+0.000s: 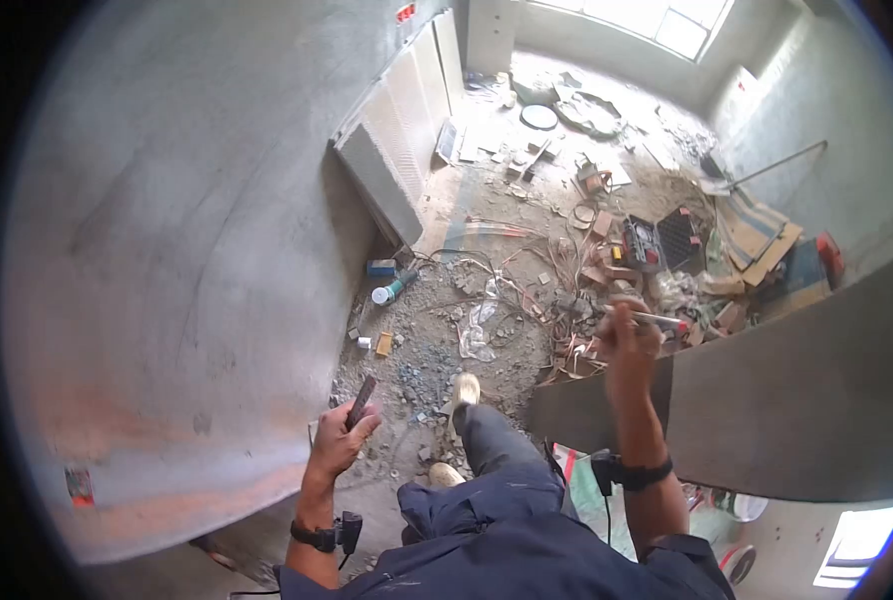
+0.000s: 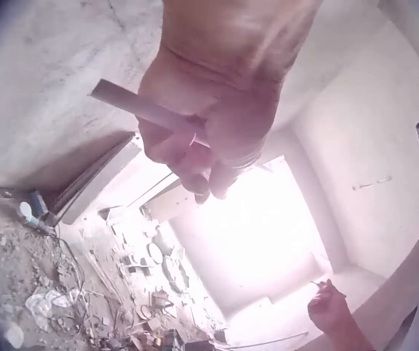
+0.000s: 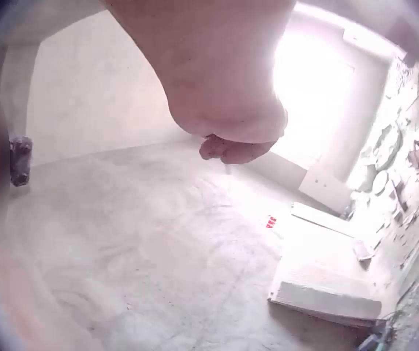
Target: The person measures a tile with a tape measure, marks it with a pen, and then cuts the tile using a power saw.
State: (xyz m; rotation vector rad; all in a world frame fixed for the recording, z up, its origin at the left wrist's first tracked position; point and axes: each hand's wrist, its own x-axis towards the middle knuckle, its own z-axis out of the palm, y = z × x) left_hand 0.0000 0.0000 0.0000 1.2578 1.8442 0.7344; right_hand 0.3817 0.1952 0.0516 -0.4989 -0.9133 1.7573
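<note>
My left hand [image 1: 339, 445] is raised on the left and grips a short, flat, dark bar [image 1: 363, 402]. One end of the bar [image 2: 132, 104] sticks out past the fingers in the left wrist view; the rest is covered by the hand. Further right, my right hand [image 1: 629, 345] is lifted and pinches a slim white pen-like stick [image 1: 657, 319] with a red end. In the right wrist view the fingers [image 3: 235, 151] are curled, and the wrist and palm hide most of what they hold.
Rubble and crumpled plastic [image 1: 479, 335] cover the floor ahead of my feet. Large pale panels [image 1: 397, 150] lean on the left wall. An open tool case [image 1: 647, 245] lies among cables and brick pieces. A dark grey partition [image 1: 767, 410] curves across the right side. A long handle [image 1: 782, 162] leans at the far right.
</note>
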